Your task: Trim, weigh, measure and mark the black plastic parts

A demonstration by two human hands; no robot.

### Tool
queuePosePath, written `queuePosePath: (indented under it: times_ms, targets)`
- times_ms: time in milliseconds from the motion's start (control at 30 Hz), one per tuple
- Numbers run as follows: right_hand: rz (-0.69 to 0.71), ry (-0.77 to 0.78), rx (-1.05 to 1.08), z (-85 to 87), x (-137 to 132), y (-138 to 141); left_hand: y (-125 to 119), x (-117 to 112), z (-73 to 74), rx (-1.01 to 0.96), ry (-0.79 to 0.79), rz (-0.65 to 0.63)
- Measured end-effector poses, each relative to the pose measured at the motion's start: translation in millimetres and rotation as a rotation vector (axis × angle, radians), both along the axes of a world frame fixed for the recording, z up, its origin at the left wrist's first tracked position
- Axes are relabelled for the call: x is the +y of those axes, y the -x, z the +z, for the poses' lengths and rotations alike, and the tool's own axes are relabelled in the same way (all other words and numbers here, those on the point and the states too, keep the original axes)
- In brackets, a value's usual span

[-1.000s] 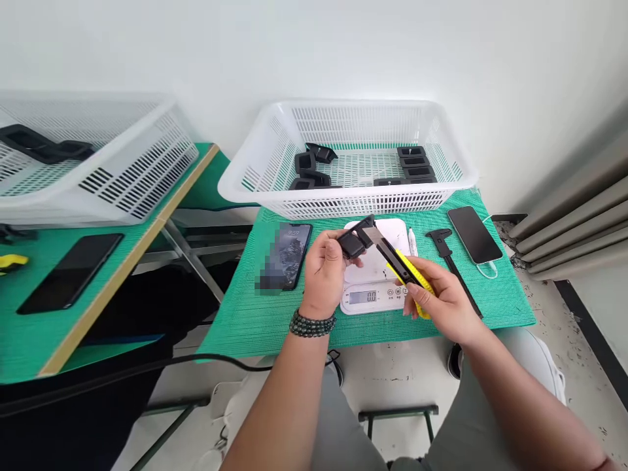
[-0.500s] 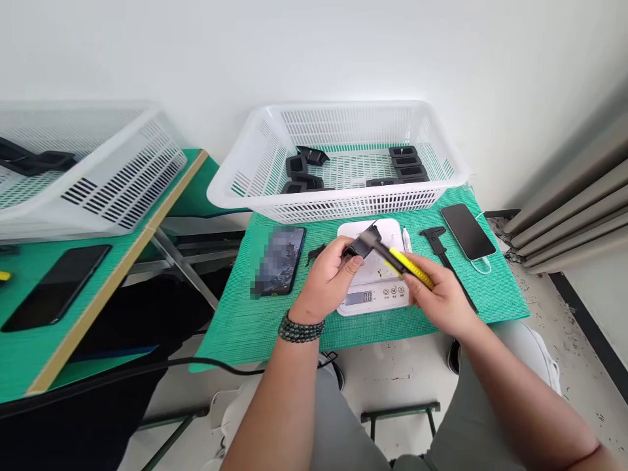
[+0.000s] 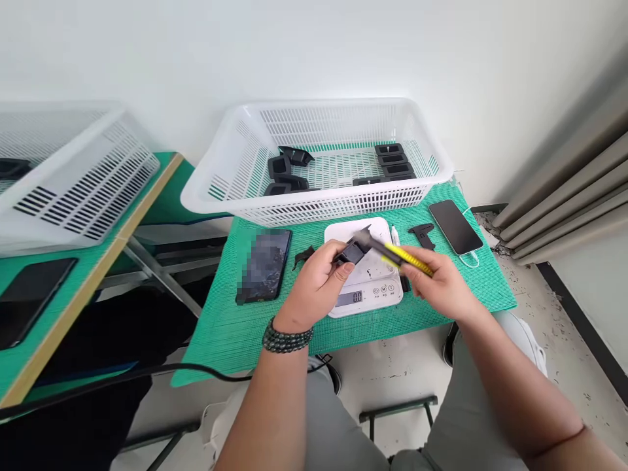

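My left hand (image 3: 321, 278) is closed around a small black plastic part (image 3: 349, 254), held over the white digital scale (image 3: 366, 297). In my right hand (image 3: 436, 281) is a yellow-and-black utility knife (image 3: 407, 258), gripped by its handle. Its blurred front end meets the upper edge of the black part; the exact contact cannot be made out. The scale's display reads 0.0, and dark crumbs lie on its white plate. Left of the scale a black scrap piece (image 3: 303, 257) lies partly behind my left hand.
Behind the scale stands a white basket (image 3: 314, 206) with several black parts. A dark phone (image 3: 267, 265) lies left, a black caliper (image 3: 422, 234) and a charging phone (image 3: 455, 227) right. A white pen (image 3: 395, 234) is beside the scale. A second table (image 3: 98, 288) with another basket (image 3: 88, 190) stands left.
The view has shifted slightly, so the table and basket appear further left. The knife's front end has shifted slightly along the black part, which appears turned a little. Both hands keep their grips.
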State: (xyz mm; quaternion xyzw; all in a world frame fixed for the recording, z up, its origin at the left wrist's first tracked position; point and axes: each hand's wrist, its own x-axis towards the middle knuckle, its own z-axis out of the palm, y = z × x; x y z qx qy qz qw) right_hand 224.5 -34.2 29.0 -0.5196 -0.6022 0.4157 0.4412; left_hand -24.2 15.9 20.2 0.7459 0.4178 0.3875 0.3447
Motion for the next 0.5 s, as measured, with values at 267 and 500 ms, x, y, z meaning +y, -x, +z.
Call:
queuePosePath:
  times_ms: [267,500]
  targets:
    - [-0.064,-0.029,0.119,4.5,-1,-3,2,4,-4.2,-0.115,-0.171,0.135]
    - [0.016,0.0,0.143,0.6,-6,8,5,10,-17.9,-0.349,-0.17,0.414]
